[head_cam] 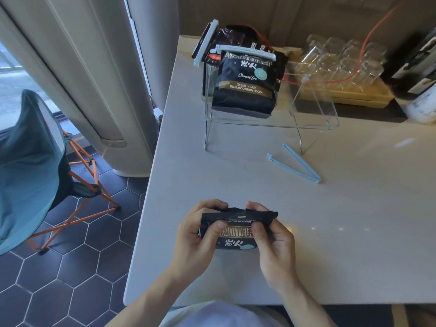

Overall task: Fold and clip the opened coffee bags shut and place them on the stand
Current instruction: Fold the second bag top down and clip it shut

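We held the coffee bag (237,228) between both hands, low over the near edge of the counter (354,232), its top rolled over toward us. Our left hand (200,234) gripped the left end with thumb on the front and fingers (213,205) curled behind; our right hand (271,237) pinched the right end the same way. To do this fold well, we judged, the roll had to stay flat and even across the whole width, pressed tight with both thumbs, so that the clip could slide over it without the foil springing open.

We counted three bags in all: the one in our hands and two on the clear stand (271,125) at the far side, a front bag (245,86) and a back bag (226,37), each shut with a pale blue clip. A third clip (299,165) lay open on the counter just before the stand, well apart from us. Beyond stood a cluster of glasses (342,60) on a tray, too blurred to count.
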